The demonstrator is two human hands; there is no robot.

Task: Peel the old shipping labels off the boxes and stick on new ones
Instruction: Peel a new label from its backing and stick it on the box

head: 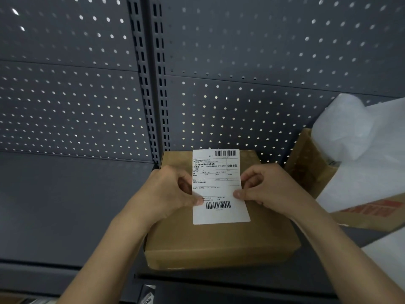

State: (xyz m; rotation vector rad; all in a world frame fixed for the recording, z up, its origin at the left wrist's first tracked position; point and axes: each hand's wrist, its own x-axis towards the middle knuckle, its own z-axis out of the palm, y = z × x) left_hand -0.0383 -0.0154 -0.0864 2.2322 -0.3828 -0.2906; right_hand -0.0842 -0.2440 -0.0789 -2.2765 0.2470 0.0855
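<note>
The left hand's (pixel 168 189) thumb and curled fingers pinch the left edge of a white shipping label (pixel 219 187), and the right hand's (pixel 265 189) thumb and forefinger pinch its right edge at about the same height. Held between both hands, the label faces the camera, with one barcode at its top and another near its bottom, above the top face of a closed brown cardboard box (pixel 219 242). Whether the label's lower part touches the box cannot be told. The box lies on a dark grey metal shelf (pixel 65 205), its far edge close to the perforated back panel (pixel 263 73). Near the shelf's right edge stands a second, open carton (pixel 306 163) with white foam wrap (pixel 355 137) spilling out of it.
</note>
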